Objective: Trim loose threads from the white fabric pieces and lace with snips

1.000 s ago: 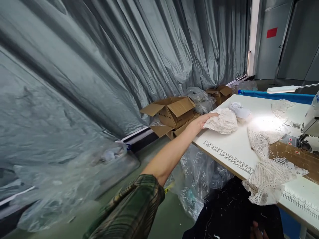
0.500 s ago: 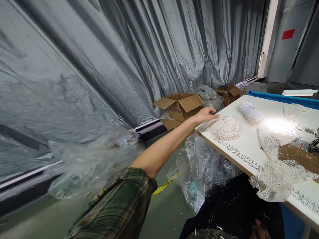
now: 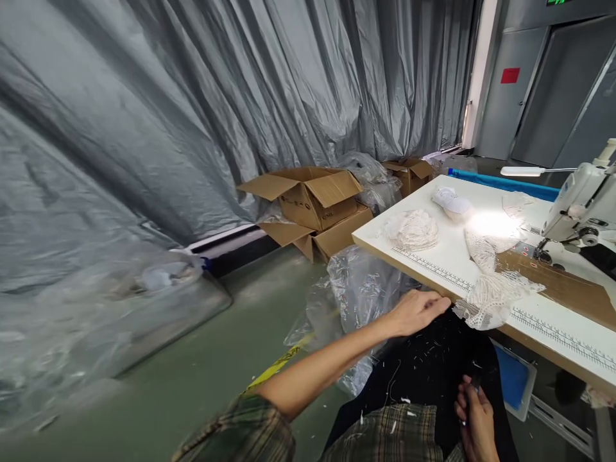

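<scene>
My left hand [image 3: 418,312] is at the front edge of the white sewing table [image 3: 433,268], fingers curled in and nothing visible in them. Just to its right, a piece of white lace [image 3: 500,298] hangs over that edge, running back toward the bright spot by the needle. Low over my dark-clad lap, my right hand [image 3: 476,410] is closed around a small dark tool [image 3: 476,380], mostly hidden by the fingers. A round pile of lace [image 3: 412,230] lies near the table's left corner. Behind it rests a lace bundle with a white paper label [image 3: 452,203].
At right stands a white sewing machine [image 3: 580,199], with brown cardboard [image 3: 558,282] on the table before it. Open cardboard boxes [image 3: 317,199] sit by the silver curtain [image 3: 269,83]. Clear plastic bags [image 3: 356,289] crowd under the table's left end.
My left hand has come back from the lace pile to the table's front edge, its fingers now curled. The view has swung right, and my right hand shows more fully.
</scene>
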Motion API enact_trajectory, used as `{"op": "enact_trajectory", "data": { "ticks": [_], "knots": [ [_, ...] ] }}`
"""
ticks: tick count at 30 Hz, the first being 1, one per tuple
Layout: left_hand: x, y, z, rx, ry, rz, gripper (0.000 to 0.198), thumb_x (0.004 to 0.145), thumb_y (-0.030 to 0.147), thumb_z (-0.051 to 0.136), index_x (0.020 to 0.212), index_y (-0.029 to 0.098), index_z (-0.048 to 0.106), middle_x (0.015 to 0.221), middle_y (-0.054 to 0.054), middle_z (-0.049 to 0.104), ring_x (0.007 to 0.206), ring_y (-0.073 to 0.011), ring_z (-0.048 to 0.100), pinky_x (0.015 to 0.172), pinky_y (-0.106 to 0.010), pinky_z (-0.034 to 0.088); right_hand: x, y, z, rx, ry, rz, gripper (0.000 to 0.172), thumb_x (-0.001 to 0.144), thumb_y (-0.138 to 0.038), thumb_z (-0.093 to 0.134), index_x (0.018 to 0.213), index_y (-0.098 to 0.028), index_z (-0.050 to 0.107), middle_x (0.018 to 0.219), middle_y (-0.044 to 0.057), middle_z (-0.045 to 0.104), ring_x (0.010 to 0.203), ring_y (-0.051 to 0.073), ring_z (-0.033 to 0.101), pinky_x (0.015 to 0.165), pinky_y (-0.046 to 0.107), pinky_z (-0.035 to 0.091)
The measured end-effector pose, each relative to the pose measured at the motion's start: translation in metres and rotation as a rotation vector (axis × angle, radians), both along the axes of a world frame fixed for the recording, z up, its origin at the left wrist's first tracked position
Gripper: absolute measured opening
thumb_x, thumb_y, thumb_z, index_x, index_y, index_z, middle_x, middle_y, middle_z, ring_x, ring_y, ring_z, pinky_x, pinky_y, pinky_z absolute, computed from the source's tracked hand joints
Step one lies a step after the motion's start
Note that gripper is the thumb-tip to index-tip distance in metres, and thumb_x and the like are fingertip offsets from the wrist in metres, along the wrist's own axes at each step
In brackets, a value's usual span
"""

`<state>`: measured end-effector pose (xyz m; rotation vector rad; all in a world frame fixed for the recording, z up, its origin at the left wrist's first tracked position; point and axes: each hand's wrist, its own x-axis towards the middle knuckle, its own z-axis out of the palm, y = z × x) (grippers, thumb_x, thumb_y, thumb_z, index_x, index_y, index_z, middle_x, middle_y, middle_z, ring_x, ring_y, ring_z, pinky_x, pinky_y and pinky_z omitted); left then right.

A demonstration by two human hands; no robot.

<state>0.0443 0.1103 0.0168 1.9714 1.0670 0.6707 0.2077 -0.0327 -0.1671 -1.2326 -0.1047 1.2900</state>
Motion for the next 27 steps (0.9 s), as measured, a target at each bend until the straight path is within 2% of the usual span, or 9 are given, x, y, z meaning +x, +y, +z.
{"op": "enact_trajectory", "data": {
  "ticks": [4, 6, 8, 11, 15, 18, 21, 25, 27],
  "knots": [
    [0.04, -0.017, -0.018, -0.548, -0.42, -0.108, 0.068, 0.068, 0.078, 0.066, 0.092, 0.013, 0.069, 0.088, -0.008, 0.072, 0.077, -0.0163, 0.066, 0.069, -0.026, 0.049, 0.0, -0.002, 0.012, 0.036, -0.009, 0.008, 0.062, 0.041, -0.054, 0.089, 0.082, -0.016, 0.063, 0.061, -0.004, 0.057, 0.044, 0.004, 0.04, 0.037, 0.016, 0.028],
    [0.051, -0.023, -0.02, -0.689, -0.567, -0.049, 0.07, 0.055, 0.071, 0.08, 0.091, 0.012, 0.069, 0.088, -0.008, 0.071, 0.072, -0.0138, 0.065, 0.068, -0.025, 0.048, 0.001, -0.002, 0.018, 0.06, -0.033, 0.007, 0.062, 0.04, -0.055, 0.089, 0.08, -0.016, 0.063, 0.059, -0.004, 0.056, 0.044, 0.004, 0.039, 0.037, 0.015, 0.027],
    [0.054, -0.029, -0.018, -0.733, -0.588, -0.014, 0.065, 0.049, 0.062, 0.088, 0.084, 0.011, 0.068, 0.08, -0.004, 0.068, 0.066, -0.0107, 0.061, 0.065, -0.023, 0.045, 0.0, -0.003, 0.022, 0.076, -0.067, -0.002, 0.062, 0.04, -0.056, 0.089, 0.079, -0.017, 0.062, 0.058, -0.005, 0.055, 0.043, 0.004, 0.038, 0.036, 0.015, 0.027],
    [0.041, -0.035, -0.013, -0.631, -0.449, -0.073, 0.055, 0.054, 0.06, 0.085, 0.069, 0.012, 0.063, 0.064, 0.002, 0.057, 0.059, -0.0086, 0.05, 0.06, -0.022, 0.038, -0.001, -0.004, 0.027, 0.088, -0.111, -0.028, 0.06, 0.041, -0.056, 0.088, 0.078, -0.017, 0.061, 0.057, -0.005, 0.054, 0.042, 0.004, 0.037, 0.036, 0.016, 0.027],
    [0.0, -0.049, -0.004, -0.368, -0.145, -0.195, 0.05, 0.074, 0.057, 0.069, 0.058, 0.016, 0.046, 0.057, 0.007, 0.034, 0.055, -0.0075, 0.031, 0.053, -0.023, 0.024, 0.001, -0.01, 0.034, 0.094, -0.173, -0.08, 0.055, 0.048, -0.055, 0.085, 0.079, -0.018, 0.059, 0.059, -0.006, 0.053, 0.042, 0.004, 0.036, 0.035, 0.017, 0.027],
    [-0.037, -0.069, 0.004, -0.145, 0.019, -0.247, 0.039, 0.083, 0.044, 0.06, 0.06, 0.016, 0.046, 0.07, 0.003, 0.042, 0.064, -0.0095, 0.038, 0.059, -0.023, 0.029, 0.006, -0.016, 0.042, 0.085, -0.233, -0.129, 0.052, 0.052, -0.054, 0.082, 0.081, -0.02, 0.056, 0.059, -0.007, 0.052, 0.041, 0.003, 0.034, 0.036, 0.017, 0.026],
    [-0.063, -0.095, 0.011, -0.09, 0.127, -0.308, 0.035, 0.088, 0.04, 0.055, 0.063, 0.015, 0.053, 0.085, -0.001, 0.05, 0.072, -0.011, 0.047, 0.062, -0.023, 0.034, 0.009, -0.024, 0.052, 0.069, -0.299, -0.154, 0.049, 0.057, -0.054, 0.079, 0.084, -0.02, 0.055, 0.06, -0.008, 0.052, 0.042, 0.004, 0.035, 0.038, 0.017, 0.028],
    [-0.069, -0.119, 0.006, -0.041, 0.182, -0.202, 0.046, 0.094, 0.043, 0.05, 0.058, 0.015, 0.052, 0.079, -0.001, 0.054, 0.067, -0.0104, 0.048, 0.063, -0.024, 0.033, 0.004, -0.032, 0.079, 0.062, -0.406, -0.103, 0.045, 0.062, -0.054, 0.077, 0.086, -0.019, 0.061, 0.057, -0.008, 0.052, 0.043, 0.005, 0.037, 0.04, 0.019, 0.028],
    [-0.063, -0.124, -0.003, 0.042, 0.225, -0.09, 0.052, 0.093, 0.048, 0.053, 0.053, 0.015, 0.047, 0.069, 0.001, 0.051, 0.064, -0.0106, 0.046, 0.063, -0.026, 0.031, -0.003, -0.033, 0.099, 0.111, -0.55, 0.097, 0.043, 0.07, -0.057, 0.071, 0.086, -0.017, 0.067, 0.052, -0.007, 0.051, 0.044, 0.007, 0.038, 0.042, 0.02, 0.029]
  ]
}}
